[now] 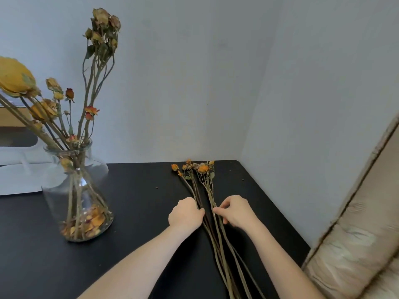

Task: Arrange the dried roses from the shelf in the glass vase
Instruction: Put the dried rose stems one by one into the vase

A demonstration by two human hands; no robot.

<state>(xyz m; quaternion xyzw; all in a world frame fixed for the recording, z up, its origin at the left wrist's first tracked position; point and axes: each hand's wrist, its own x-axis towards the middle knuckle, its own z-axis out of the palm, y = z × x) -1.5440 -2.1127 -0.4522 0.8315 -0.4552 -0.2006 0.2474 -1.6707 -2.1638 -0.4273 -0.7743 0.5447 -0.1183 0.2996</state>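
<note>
A bundle of dried roses (200, 175) with long thin stems and small orange heads lies on the black tabletop (138, 201), heads pointing toward the far wall. My left hand (185, 213) rests on the left side of the stems, fingers curled against them. My right hand (234, 211) pinches stems on the right side with thumb and fingers. A clear glass vase (77, 197) stands at the left, holding several dried roses, with loose petals at its bottom.
A white object (19, 175) lies behind the vase at the far left. A beige padded seat (356, 244) stands against the table's right edge. Grey walls meet in a corner behind the table.
</note>
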